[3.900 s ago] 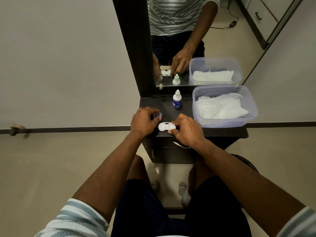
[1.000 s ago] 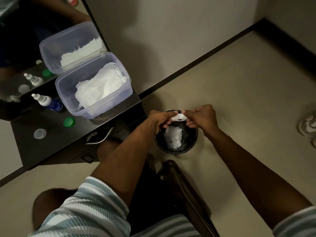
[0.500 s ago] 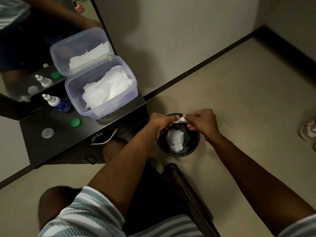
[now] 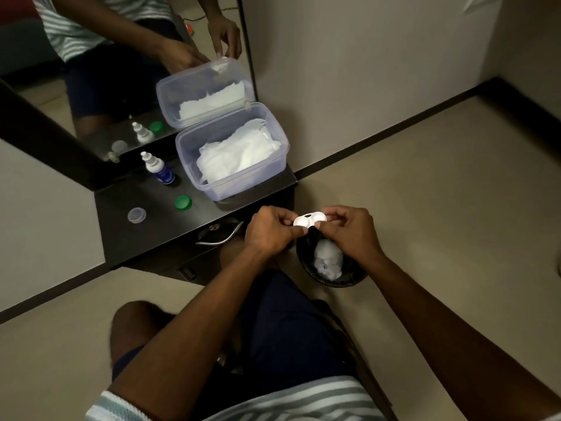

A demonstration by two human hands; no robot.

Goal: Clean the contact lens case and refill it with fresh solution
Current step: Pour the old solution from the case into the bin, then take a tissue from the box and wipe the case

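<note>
A white contact lens case (image 4: 310, 220) with both wells uncapped is held level between my hands, above the far rim of a black bin (image 4: 349, 276). My left hand (image 4: 270, 232) pinches its left end and my right hand (image 4: 349, 229) pinches its right end. On the dark table (image 4: 158, 235) lie its two caps, one green (image 4: 183, 202) and one clear (image 4: 136, 215). The solution bottle (image 4: 158, 168), white with a blue label, stands upright near the mirror.
A clear plastic tub (image 4: 212, 189) of white tissues sits at the table's right end. A crumpled white tissue (image 4: 328, 259) lies in the bin on the floor. The mirror (image 4: 100, 86) stands behind the table; a drawer handle (image 4: 221, 237) juts below its front edge.
The case, tipped over the bin a moment ago, is now level and raised a little toward the table. Earlier still it lay on the table with my hands at its caps.
</note>
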